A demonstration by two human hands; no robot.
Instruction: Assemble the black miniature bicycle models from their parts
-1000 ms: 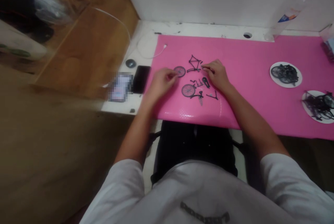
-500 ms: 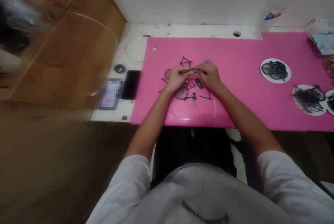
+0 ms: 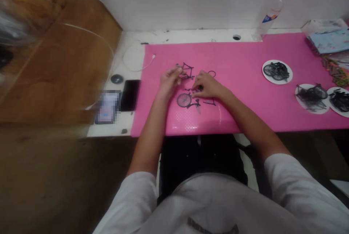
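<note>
My left hand [image 3: 170, 82] has its thumb and fingertips pinched together above the pink mat; whatever sits between them is too small to make out. Just right of those fingertips is a small dark bicycle frame [image 3: 188, 71] of a miniature bike. My right hand [image 3: 206, 85] hovers low over loose bike parts, thumb and index finger apart, with a black part [image 3: 200, 88] showing between them. Below the hands lie a spoked wheel [image 3: 184, 100], a dark curved piece [image 3: 194, 104] and a thin angled part [image 3: 209, 102]. A thin black ring [image 3: 212, 73] rests behind my right hand.
Plates with black bike parts, one plate [image 3: 268, 79] nearer, stand on the pink mat [image 3: 234, 59] to the right. A clear bottle [image 3: 275, 10] is at the back. Two phones, one a black phone [image 3: 130, 95], lie left by a white cable [image 3: 136, 70].
My hands have come apart: the left moved slightly left, the right lower over the parts. The thin black ring and more of the frame's surroundings now show. The view has shifted a little.
</note>
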